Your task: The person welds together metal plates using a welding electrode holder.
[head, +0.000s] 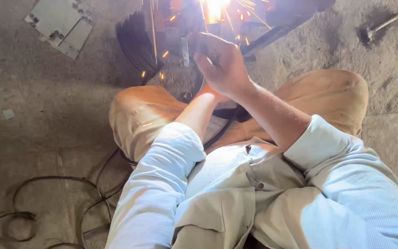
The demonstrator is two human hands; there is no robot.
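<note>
Squatting on a rough concrete floor, knees spread in tan trousers, pale blue sleeves rolled to the elbow. My right hand is up front, back of the hand toward me, fingers curled closed around a dark handle that mostly hides under my knuckles; what exactly that handle belongs to I cannot tell from here. Just beyond it a white-hot flare burns at the top edge of view, throwing orange sparks down and to the left. My left hand is tucked beneath the right one, only the forearm showing, so I cannot tell whether it is open, closed, or gripping anything. A black cable runs from under my hands back across my lap. Left of the flare stands a dark stack of ribbed metal, catching sparks. Farther left on the floor lie flat grey metal plates. A hammer lies well apart at upper right. Loose black wires loop over the floor at lower left.
</note>
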